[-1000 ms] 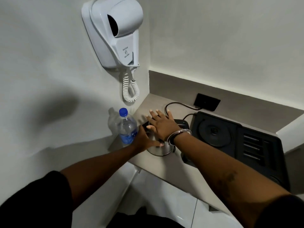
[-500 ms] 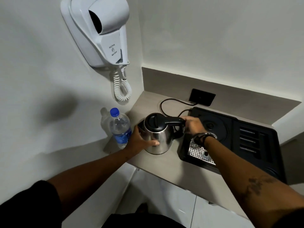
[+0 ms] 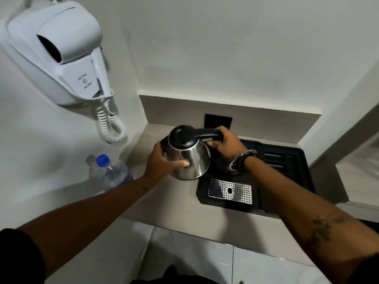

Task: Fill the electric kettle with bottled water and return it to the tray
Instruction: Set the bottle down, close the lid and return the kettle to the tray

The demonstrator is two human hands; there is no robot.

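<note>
The steel electric kettle point(image 3: 192, 158) with a black lid and handle is lifted off the counter and tilted, its base overlapping the left edge of the black tray point(image 3: 287, 160). My right hand point(image 3: 226, 143) grips the black handle. My left hand point(image 3: 162, 160) cups the steel body from the left. A clear water bottle point(image 3: 111, 173) with a blue cap stands upright by the left wall, partly behind my left forearm. The lid is down.
A white wall-mounted hair dryer point(image 3: 59, 56) with a coiled cord hangs on the left wall. A black socket plate point(image 3: 218, 120) sits on the backsplash. The tray has a perforated metal drip grille point(image 3: 229, 191) at its front. The counter edge point(image 3: 184, 226) runs below.
My right hand went from lying over the lid to gripping the handle. Both hands have lifted the kettle off the counter and carried it right, toward the tray.
</note>
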